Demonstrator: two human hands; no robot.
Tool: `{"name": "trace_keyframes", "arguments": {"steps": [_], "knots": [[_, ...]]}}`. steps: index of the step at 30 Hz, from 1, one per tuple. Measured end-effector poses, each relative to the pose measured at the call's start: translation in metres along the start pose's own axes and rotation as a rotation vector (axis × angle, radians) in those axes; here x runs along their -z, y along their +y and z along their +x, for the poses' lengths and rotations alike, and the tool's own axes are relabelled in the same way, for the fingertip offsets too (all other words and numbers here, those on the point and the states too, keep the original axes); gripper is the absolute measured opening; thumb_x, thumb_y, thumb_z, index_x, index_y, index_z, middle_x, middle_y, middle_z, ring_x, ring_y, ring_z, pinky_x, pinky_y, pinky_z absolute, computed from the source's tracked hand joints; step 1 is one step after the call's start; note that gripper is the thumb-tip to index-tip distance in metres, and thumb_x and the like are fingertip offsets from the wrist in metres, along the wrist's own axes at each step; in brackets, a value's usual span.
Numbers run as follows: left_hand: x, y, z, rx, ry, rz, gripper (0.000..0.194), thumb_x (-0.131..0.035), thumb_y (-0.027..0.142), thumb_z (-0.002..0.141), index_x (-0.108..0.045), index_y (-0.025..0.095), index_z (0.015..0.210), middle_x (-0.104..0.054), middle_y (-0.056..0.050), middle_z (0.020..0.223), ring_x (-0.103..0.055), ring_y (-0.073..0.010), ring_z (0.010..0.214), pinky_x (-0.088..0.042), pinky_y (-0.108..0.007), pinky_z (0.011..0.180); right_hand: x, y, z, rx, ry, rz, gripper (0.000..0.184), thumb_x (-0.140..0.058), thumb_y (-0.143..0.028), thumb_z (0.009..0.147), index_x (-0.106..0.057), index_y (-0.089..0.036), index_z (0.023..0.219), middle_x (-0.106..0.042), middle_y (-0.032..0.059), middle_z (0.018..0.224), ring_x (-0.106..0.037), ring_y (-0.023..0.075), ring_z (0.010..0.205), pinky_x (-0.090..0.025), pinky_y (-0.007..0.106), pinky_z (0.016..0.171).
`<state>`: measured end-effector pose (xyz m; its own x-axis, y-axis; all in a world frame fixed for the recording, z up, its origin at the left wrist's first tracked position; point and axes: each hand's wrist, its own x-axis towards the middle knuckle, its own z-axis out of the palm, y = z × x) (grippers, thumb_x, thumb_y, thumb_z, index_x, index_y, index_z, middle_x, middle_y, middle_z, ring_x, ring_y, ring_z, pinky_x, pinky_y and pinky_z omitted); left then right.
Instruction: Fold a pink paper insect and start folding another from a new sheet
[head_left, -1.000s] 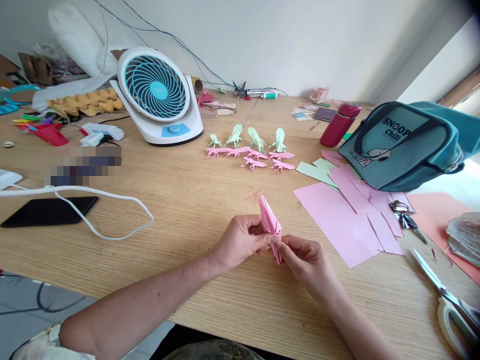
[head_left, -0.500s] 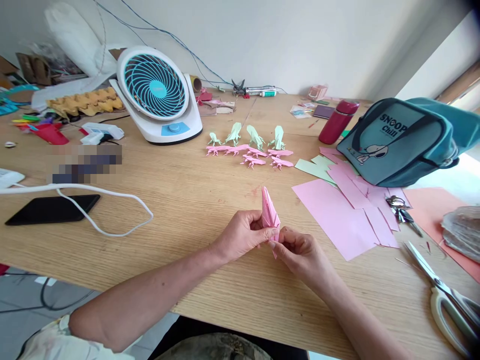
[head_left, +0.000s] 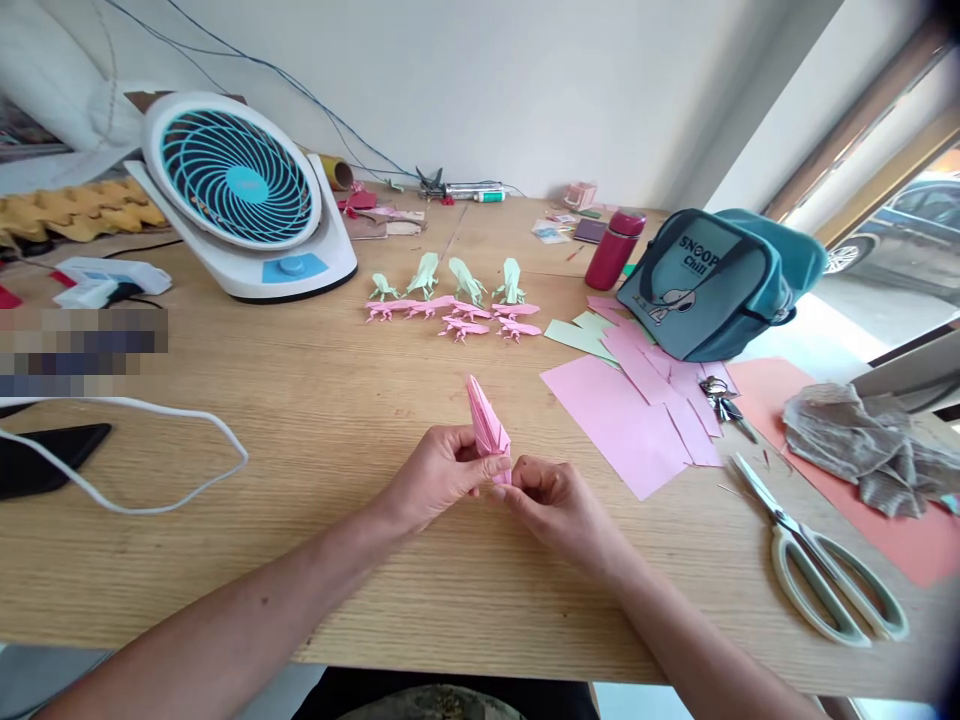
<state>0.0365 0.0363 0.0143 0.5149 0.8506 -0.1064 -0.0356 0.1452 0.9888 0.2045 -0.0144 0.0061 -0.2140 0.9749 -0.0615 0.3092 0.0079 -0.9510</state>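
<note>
A narrow piece of folded pink paper (head_left: 487, 420) stands upright above the table, its pointed end up and its layered folds showing. My left hand (head_left: 442, 475) pinches it from the left, thumb across its lower front. My right hand (head_left: 551, 500) is closed at its bottom end, thumb and forefinger pinching the lower tip, which the fingers mostly hide. Farther back, several pink folded paper insects (head_left: 465, 327) sit in front of several pale green ones (head_left: 469, 280).
Pink paper sheets (head_left: 615, 420) and pale green pieces (head_left: 577, 338) lie to the right. Scissors (head_left: 817, 570), keys (head_left: 724, 405), a grey cloth (head_left: 870, 445), a teal bag (head_left: 690, 285) and a red flask (head_left: 615, 250) are there too. A white fan (head_left: 330, 250) and a white cable (head_left: 225, 425) are leftward.
The view has turned to the right, so everything appears shifted left and a car shows outside. Both hands keep their pinch on the folded paper; the lower tip is now more covered by fingers.
</note>
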Motion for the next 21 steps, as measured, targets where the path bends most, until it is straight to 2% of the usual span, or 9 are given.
{"name": "trace_keyframes", "arguments": {"steps": [5, 7, 9, 11, 12, 14, 16, 18, 21], "knots": [[-0.002, -0.001, 0.001, 0.062, 0.055, -0.051, 0.038, -0.087, 0.042, 0.063, -0.066, 0.011, 0.064, -0.062, -0.001, 0.061, -0.050, -0.0069, 0.054, -0.039, -0.018, 0.048, 0.004, 0.004, -0.001, -0.024, -0.041, -0.014, 0.046, -0.067, -0.052, 0.084, -0.049, -0.019, 0.058, -0.037, -0.0052, 0.057, -0.030, 0.0093, 0.055, -0.022, 0.027, 0.050], [-0.002, -0.001, 0.001, 0.076, 0.066, -0.070, 0.039, -0.087, 0.044, 0.061, -0.067, 0.010, 0.064, -0.062, -0.001, 0.061, -0.049, -0.0064, 0.052, -0.039, -0.018, 0.047, 0.008, 0.005, -0.002, -0.043, -0.077, -0.016, 0.046, -0.067, -0.055, 0.084, -0.052, -0.019, 0.060, -0.034, -0.0063, 0.055, -0.027, 0.0090, 0.053, -0.020, 0.027, 0.049], [-0.001, 0.000, 0.001, 0.092, 0.070, -0.078, 0.041, -0.088, 0.046, 0.060, -0.067, 0.011, 0.064, -0.062, 0.000, 0.061, -0.048, -0.0062, 0.051, -0.039, -0.018, 0.046, 0.013, 0.005, -0.004, -0.044, -0.150, -0.028, 0.047, -0.066, -0.058, 0.084, -0.056, -0.018, 0.061, -0.037, -0.0057, 0.055, -0.029, 0.0091, 0.053, -0.020, 0.027, 0.049], [0.000, 0.001, 0.000, 0.106, 0.079, -0.074, 0.043, -0.088, 0.048, 0.058, -0.067, 0.011, 0.063, -0.060, 0.000, 0.059, -0.047, -0.0061, 0.051, -0.040, -0.018, 0.045, 0.019, 0.002, -0.005, -0.033, -0.187, -0.051, 0.050, -0.064, -0.061, 0.084, -0.057, -0.018, 0.060, -0.043, -0.0041, 0.056, -0.033, 0.0097, 0.054, -0.022, 0.027, 0.050], [0.000, 0.001, 0.000, 0.114, 0.079, -0.070, 0.043, -0.088, 0.049, 0.058, -0.067, 0.011, 0.063, -0.060, 0.001, 0.059, -0.047, -0.0062, 0.051, -0.040, -0.018, 0.045, 0.022, 0.000, -0.005, -0.025, -0.159, -0.056, 0.052, -0.062, -0.063, 0.085, -0.057, -0.018, 0.060, -0.044, -0.0035, 0.056, -0.034, 0.0102, 0.054, -0.024, 0.027, 0.050], [0.001, 0.000, -0.001, 0.132, 0.062, -0.053, 0.044, -0.087, 0.050, 0.058, -0.067, 0.011, 0.064, -0.059, 0.001, 0.059, -0.048, -0.0069, 0.052, -0.040, -0.018, 0.045, 0.026, -0.005, -0.004, -0.012, -0.023, -0.035, 0.050, -0.059, -0.065, 0.085, -0.058, -0.019, 0.064, -0.045, -0.0026, 0.058, -0.038, 0.0118, 0.056, -0.028, 0.026, 0.051], [0.000, -0.002, -0.002, 0.149, 0.015, -0.024, 0.044, -0.086, 0.050, 0.060, -0.067, 0.012, 0.066, -0.057, 0.001, 0.061, -0.049, -0.0079, 0.054, -0.041, -0.018, 0.045, 0.027, -0.011, -0.001, -0.003, 0.088, 0.056, 0.043, -0.063, -0.063, 0.083, -0.063, -0.021, 0.078, -0.052, -0.0013, 0.063, -0.046, 0.0144, 0.061, -0.036, 0.027, 0.056], [-0.001, -0.007, -0.004, 0.155, -0.050, 0.025, 0.041, -0.084, 0.049, 0.063, -0.066, 0.012, 0.067, -0.055, 0.002, 0.061, -0.049, -0.0086, 0.054, -0.041, -0.019, 0.046, 0.022, -0.014, 0.002, -0.012, 0.049, 0.187, 0.039, -0.069, -0.060, 0.080, -0.065, -0.022, 0.089, -0.061, 0.0010, 0.073, -0.055, 0.0175, 0.071, -0.044, 0.029, 0.066], [-0.004, -0.013, -0.007, 0.102, -0.122, 0.149, 0.034, -0.079, 0.041, 0.071, -0.060, 0.014, 0.062, -0.050, 0.004, 0.057, -0.047, -0.0084, 0.052, -0.038, -0.020, 0.048, 0.011, -0.013, 0.007, -0.035, -0.065, 0.359, 0.037, -0.079, -0.054, 0.072, -0.066, -0.021, 0.081, -0.065, 0.0013, 0.075, -0.059, 0.0170, 0.072, -0.047, 0.030, 0.069]]}}
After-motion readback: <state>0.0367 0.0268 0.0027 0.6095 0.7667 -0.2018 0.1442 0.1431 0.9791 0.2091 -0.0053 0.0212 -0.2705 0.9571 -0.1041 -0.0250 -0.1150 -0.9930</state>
